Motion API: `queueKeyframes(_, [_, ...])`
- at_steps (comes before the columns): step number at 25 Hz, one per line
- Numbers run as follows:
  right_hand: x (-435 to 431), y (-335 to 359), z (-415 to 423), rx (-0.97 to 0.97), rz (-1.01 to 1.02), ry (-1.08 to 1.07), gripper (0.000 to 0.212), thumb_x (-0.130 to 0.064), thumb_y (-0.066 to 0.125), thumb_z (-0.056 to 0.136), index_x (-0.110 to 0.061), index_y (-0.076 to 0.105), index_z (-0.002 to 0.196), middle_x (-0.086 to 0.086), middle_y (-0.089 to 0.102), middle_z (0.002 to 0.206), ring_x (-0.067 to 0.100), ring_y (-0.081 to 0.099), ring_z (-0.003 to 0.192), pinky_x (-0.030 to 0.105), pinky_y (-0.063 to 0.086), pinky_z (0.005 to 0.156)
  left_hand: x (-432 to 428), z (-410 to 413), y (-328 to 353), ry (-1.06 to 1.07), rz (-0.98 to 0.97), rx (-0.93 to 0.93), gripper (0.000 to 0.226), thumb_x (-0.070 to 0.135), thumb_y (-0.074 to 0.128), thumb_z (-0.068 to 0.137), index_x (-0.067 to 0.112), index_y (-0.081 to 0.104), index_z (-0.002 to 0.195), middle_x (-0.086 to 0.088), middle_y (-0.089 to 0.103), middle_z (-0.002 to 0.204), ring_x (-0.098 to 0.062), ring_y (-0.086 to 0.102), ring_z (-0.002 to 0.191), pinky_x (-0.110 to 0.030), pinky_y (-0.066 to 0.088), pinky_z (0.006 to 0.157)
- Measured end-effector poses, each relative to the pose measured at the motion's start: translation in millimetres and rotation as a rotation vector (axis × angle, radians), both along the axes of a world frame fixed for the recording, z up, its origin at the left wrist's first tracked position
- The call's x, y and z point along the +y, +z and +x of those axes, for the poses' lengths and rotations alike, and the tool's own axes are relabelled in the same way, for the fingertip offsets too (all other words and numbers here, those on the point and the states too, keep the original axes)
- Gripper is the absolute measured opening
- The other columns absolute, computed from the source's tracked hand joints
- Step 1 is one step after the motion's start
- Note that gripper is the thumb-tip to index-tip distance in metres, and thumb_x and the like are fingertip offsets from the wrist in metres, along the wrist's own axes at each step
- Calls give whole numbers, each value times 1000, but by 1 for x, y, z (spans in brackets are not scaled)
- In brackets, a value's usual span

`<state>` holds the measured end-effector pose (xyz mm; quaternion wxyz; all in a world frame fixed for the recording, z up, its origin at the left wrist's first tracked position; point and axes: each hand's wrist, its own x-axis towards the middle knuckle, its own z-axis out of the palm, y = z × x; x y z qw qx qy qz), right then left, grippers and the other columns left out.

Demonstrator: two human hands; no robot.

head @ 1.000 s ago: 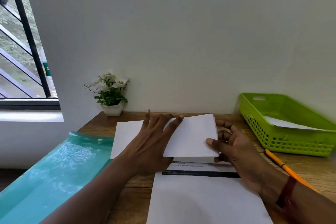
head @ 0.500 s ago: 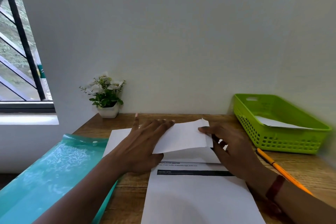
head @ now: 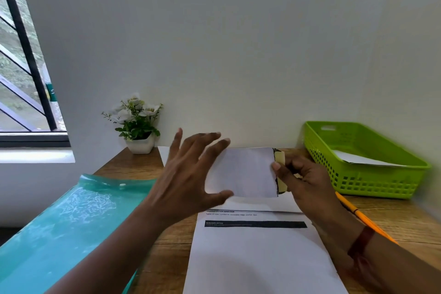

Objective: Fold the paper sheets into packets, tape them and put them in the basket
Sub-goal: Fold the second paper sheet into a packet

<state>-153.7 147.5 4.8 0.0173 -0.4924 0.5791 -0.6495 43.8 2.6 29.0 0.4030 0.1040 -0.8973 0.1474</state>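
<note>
Right hand [head: 307, 184] pinches the folded packet [head: 245, 172] at its right edge, w/ tape strip [head: 281, 174] there. Left hand [head: 188, 174] is spread open, holding nothing, at the packet's left side. Green basket [head: 372, 181] sits right of the packet, on the worktop [head: 393, 217].

Printed sheet [head: 257, 258] cut off below; its small text illegible; basket [head: 358, 181] blurred.

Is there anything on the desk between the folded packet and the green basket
Nothing visible blocks it. The right hand holds the packet by its right edge, and only bare desk separates it from the basket.
</note>
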Motion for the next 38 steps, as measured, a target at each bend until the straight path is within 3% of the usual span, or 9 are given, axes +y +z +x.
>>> queueKeyframes(3, [3,-1,16,-108,49,97,15,-19,65,87,-22,76,78,-5,75,80,14,66,75,26,51,73,7,-11,-10,66,-13,-157,121,76,64,63,21,5,153,-10,23,154,-27,24,142,-64,8,115])
queueKeyframes(5, [5,-2,25,-137,54,146,12,-26,66,84,-20,77,83,2,75,83,25,66,80,36,52,77,9,-17,-15,93,-48,-178,126,72,67,62,17,-2,153,-11,27,148,-29,28,138,-65,9,114])
queueKeyframes(10, [8,-1,33,32,47,164,15,-22,66,87,-27,76,97,-5,73,89,11,62,70,28,51,57,4,-13,-13,131,-81,-86,118,53,71,60,12,7,151,-13,40,124,-29,41,117,-70,11,111])
queueKeyframes(14, [8,-3,30,332,-11,9,19,-23,62,88,-23,73,103,-11,71,91,13,64,79,22,51,62,6,-9,-7,128,-114,-21,116,48,75,58,16,10,148,-13,37,121,-30,40,115,-69,4,112])
queueKeyframes(19, [14,4,31,410,-123,-14,16,-32,64,83,-21,74,90,-10,69,76,6,64,69,17,49,57,15,-14,-9,91,-152,4,115,44,79,55,17,13,145,-14,36,122,-31,39,116,-69,3,112])
queueKeyframes(23, [12,4,34,326,-102,16,8,-36,70,77,-28,72,78,-14,69,68,5,66,61,17,48,53,15,-15,-11,89,-169,-21,116,42,79,55,18,10,146,-15,37,122,-33,41,115,-70,3,111])
queueKeyframes(30, [6,3,30,337,-102,-166,14,-28,71,80,-21,72,67,-17,65,59,2,62,54,9,41,53,17,-18,-13,112,-167,-39,114,42,77,55,17,14,147,-13,40,118,-32,43,112,-71,7,110])
queueKeyframes(35, [6,6,22,153,-10,-237,23,-33,70,83,-22,71,64,-12,65,55,9,63,50,27,50,52,11,-15,-14,162,-148,-43,106,40,75,57,13,24,146,-12,42,118,-31,44,111,-71,6,110])
queueKeyframes(38, [6,10,15,-99,75,-115,15,-19,73,81,-22,71,67,0,68,58,15,63,52,36,56,52,2,-12,-13,199,-123,-66,102,45,74,58,13,29,144,-12,44,119,-31,45,113,-71,5,110])
